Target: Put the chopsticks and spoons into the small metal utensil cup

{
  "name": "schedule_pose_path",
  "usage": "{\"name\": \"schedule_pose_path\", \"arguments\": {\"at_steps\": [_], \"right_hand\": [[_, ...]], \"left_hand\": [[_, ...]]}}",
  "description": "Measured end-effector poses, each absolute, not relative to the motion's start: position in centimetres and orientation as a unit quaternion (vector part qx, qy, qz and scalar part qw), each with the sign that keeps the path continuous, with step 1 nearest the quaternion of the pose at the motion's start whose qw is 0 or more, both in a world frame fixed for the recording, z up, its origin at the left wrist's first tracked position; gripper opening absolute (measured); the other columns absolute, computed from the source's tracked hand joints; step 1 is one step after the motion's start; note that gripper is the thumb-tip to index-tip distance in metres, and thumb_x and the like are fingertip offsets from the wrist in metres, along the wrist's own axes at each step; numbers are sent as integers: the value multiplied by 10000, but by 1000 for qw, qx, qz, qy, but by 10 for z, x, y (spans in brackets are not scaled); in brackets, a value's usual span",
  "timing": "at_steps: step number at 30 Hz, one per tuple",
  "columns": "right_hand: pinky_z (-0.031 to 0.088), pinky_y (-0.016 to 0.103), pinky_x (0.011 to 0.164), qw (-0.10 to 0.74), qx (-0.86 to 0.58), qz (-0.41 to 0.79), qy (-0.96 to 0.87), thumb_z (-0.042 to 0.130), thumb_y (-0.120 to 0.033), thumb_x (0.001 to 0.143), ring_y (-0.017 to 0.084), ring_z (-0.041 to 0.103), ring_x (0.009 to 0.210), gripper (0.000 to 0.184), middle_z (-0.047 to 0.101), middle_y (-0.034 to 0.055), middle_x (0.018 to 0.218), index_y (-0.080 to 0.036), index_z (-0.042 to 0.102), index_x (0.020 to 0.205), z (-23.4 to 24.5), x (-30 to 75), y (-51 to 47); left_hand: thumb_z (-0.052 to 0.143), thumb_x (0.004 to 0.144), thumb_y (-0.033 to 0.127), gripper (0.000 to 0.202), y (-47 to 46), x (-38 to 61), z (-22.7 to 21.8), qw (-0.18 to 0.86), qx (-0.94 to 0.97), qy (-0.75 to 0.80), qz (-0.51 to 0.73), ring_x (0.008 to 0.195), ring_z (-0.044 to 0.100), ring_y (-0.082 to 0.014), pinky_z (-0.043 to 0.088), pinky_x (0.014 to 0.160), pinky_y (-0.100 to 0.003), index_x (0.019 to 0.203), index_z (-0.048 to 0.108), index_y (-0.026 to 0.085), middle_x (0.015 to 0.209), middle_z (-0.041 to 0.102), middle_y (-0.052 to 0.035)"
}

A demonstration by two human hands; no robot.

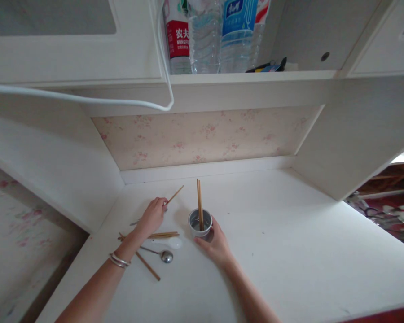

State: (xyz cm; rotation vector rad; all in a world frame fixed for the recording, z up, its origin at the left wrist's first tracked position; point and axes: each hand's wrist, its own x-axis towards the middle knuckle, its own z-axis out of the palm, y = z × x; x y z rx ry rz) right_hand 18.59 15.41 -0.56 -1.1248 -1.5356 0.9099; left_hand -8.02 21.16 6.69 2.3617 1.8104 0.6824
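My left hand [152, 217] pinches one wooden chopstick [175, 194], its tip pointing up and to the right above the white desk [289, 251]. My right hand [214, 243] wraps round the near side of a small metal holder cup [199, 223] that stands on the desk. Two chopsticks [199, 202] stand upright in the cup. Under my left wrist lie more loose chopsticks [163, 234], a white spoon [173, 243] and a metal spoon [165, 256]. Silver bangles [119, 260] circle my left wrist.
A shelf above the desk carries several large water bottles [207, 36] and a small dark object [267, 67]. A white cable [87, 99] hangs across the upper left. Floral wallpaper [202, 139] backs the alcove, and white side panels close it in left and right.
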Motion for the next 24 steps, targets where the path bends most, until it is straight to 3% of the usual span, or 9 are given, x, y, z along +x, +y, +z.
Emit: {"name": "schedule_pose_path", "arguments": {"at_steps": [2,7,11,24], "right_hand": [[444,475,1027,478,-464,372,-646,800,-300,655,296,563,1206,809,588,73,1318,-286,419,1369,-6,186,155],[421,483,1049,469,-463,354,-663,790,-311,675,302,537,1230,791,571,83,1329,-275,415,1371,-2,186,154],[422,473,1051,468,-461,349,-668,789,-328,684,299,539,1227,787,572,78,1328,-278,412,1373,1,186,153],[424,463,1049,467,-455,358,-668,784,-315,694,290,530,1234,791,557,78,1338,-286,391,1380,-1,187,153]], "left_hand": [[346,954,210,296,213,-72,90,39,758,594,268,981,587,-226,461,906,-387,1144,564,149,1044,619,-120],[476,927,417,308,203,-40,153,127,691,566,432,861,653,-187,525,804,-321,1045,634,179,971,685,-66],[521,895,461,342,196,-13,173,192,648,544,497,855,673,-173,539,799,-295,1065,643,189,946,716,-46],[465,929,407,320,195,25,96,192,689,589,376,875,672,-189,504,774,-291,973,691,185,954,732,-58]]}}
